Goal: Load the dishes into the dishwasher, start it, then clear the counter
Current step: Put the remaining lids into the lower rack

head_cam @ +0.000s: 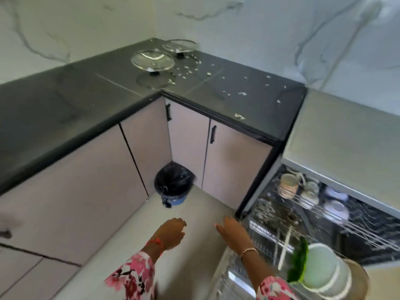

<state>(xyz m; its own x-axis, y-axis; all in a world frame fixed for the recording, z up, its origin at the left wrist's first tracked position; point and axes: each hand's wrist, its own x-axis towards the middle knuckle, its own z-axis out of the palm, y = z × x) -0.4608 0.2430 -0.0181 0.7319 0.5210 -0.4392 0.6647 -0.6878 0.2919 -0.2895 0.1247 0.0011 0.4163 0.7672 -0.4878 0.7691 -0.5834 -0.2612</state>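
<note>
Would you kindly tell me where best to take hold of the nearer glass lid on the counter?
Pinch the near rim of the nearer glass lid, coming from the front. It seems to sit upside down on its black knob, so the knob is underneath while the rim stands clear of the counter.

The one camera sits on the person's head. It looks down at the counter (65,100) corner, dishwasher (337,183) close at lower right.

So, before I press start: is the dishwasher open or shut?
Open: the dishwasher shows its upper rack, loaded with a mug, and bowls below.
</note>
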